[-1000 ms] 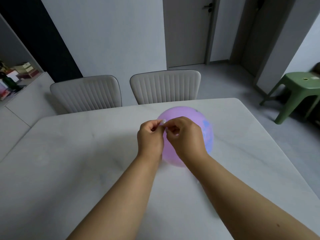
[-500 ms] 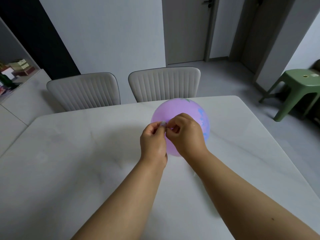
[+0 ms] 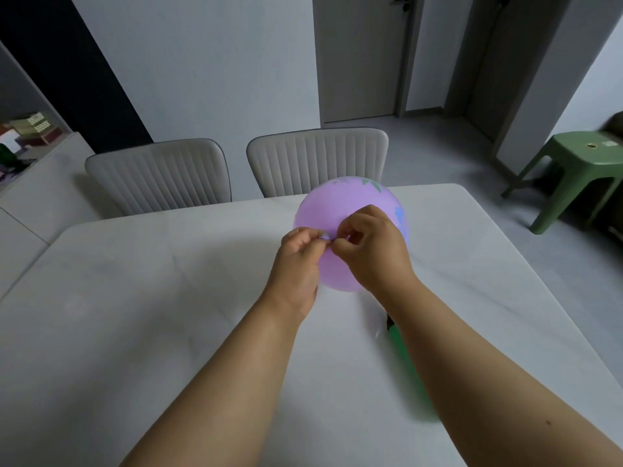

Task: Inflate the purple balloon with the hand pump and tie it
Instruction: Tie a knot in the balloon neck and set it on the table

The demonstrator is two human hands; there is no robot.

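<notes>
The inflated purple balloon (image 3: 340, 207), printed with small green and blue shapes, is held above the white table (image 3: 135, 281). My left hand (image 3: 298, 264) and my right hand (image 3: 371, 247) meet in front of it, both pinching its stretched neck between their fingertips. The neck itself is mostly hidden by my fingers. The green hand pump (image 3: 404, 358) lies on the table under my right forearm, partly covered by it.
Two grey ribbed chairs (image 3: 158, 173) (image 3: 317, 160) stand at the table's far edge. A green plastic stool (image 3: 580, 166) is on the floor at the right. A low counter with boxes (image 3: 33, 129) runs along the left.
The balloon and both hands have risen and drifted slightly away from me. The pump under my right forearm has come into sight. Both hands keep their pinch on the neck.
</notes>
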